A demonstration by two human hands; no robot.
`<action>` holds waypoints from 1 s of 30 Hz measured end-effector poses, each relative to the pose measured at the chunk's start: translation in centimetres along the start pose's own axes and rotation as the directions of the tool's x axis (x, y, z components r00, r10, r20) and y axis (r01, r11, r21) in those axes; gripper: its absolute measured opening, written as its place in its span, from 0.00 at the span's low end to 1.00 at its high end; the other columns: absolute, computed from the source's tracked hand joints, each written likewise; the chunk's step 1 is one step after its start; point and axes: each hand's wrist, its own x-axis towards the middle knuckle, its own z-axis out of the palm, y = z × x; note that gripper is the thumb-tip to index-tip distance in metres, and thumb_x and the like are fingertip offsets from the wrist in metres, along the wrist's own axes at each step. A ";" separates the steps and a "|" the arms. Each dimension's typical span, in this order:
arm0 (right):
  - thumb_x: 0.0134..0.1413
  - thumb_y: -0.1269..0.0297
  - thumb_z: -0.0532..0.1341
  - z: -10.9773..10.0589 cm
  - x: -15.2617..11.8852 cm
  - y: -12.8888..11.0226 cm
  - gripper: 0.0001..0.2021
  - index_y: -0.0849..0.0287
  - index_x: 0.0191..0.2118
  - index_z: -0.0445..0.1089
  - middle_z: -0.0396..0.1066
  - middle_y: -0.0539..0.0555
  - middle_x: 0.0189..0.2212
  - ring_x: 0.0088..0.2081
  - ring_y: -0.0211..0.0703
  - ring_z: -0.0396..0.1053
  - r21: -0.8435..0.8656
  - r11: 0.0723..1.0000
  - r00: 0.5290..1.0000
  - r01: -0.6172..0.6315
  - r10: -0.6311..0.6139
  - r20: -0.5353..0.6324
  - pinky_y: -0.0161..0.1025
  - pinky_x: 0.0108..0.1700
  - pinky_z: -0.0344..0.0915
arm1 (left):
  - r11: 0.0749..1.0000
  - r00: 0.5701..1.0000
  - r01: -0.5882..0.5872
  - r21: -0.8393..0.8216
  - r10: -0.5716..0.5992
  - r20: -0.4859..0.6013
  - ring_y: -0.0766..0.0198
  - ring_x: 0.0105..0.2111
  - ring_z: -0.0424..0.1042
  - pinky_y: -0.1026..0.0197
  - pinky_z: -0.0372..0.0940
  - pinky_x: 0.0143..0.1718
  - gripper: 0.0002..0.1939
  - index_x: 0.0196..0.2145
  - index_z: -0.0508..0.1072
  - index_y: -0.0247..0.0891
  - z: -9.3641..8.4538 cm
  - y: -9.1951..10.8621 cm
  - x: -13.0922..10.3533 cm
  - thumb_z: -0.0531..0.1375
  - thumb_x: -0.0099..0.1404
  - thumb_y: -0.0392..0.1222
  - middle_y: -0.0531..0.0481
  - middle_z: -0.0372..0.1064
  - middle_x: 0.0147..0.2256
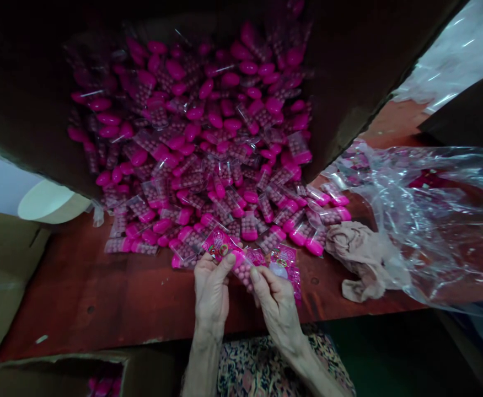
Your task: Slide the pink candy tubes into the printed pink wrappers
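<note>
In front of me, both hands hold one small clear pack of pink beads [242,271] with a bright pink end. The thumb of my left hand [212,289] presses on its pink end. My right hand [278,303] pinches the opposite end between thumb and fingers. Just beyond my left fingertips shows a pink printed packet [220,243] with small coloured rings; whether the left hand grips it too is hidden. More printed pink packets [283,256] lie behind and beside my right hand. A large heap of similar bead packs [208,165] fills the space ahead.
The heap spills from a big dark carton [349,82] onto the red-brown tabletop [101,298]. At right lie a crumpled beige cloth [355,256] and a clear plastic bag [435,220]. A white bowl [53,203] stands left. Below the edge, an open cardboard box [59,375] contains pink pieces.
</note>
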 end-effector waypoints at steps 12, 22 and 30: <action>0.60 0.64 0.51 0.6 -0.7 0.5 0.11 0.59 0.32 0.68 0.63 0.49 0.22 0.25 0.38 0.64 -0.152 0.960 0.957 0.234 -0.255 -0.138 0.33 0.28 0.61 | 0.984 0.975 0.170 -0.048 -0.161 0.151 0.60 0.30 0.74 0.58 0.67 0.36 0.12 0.30 0.74 0.34 0.4 -0.6 -0.7 0.69 0.45 0.35 0.47 0.76 0.27; 0.59 0.55 0.53 0.0 0.0 1.0 0.17 0.60 0.25 0.66 0.60 0.46 0.18 0.18 0.32 0.56 0.184 0.982 0.999 -0.040 0.046 -0.029 0.30 0.20 0.54 | 0.976 0.956 0.215 0.015 -0.214 0.201 0.73 0.17 0.61 0.69 0.62 0.18 0.10 0.30 0.74 0.32 0.1 -1.6 -1.3 0.67 0.50 0.38 0.51 0.69 0.22; 0.47 0.55 0.64 -0.9 0.4 0.2 0.12 0.60 0.26 0.70 0.65 0.45 0.17 0.15 0.31 0.60 0.334 0.921 0.971 -0.200 0.142 0.191 0.29 0.19 0.57 | 0.965 0.948 0.254 0.057 -0.261 0.183 0.73 0.16 0.58 0.70 0.57 0.10 0.11 0.31 0.74 0.30 -0.3 -1.0 -1.7 0.63 0.55 0.43 0.52 0.65 0.21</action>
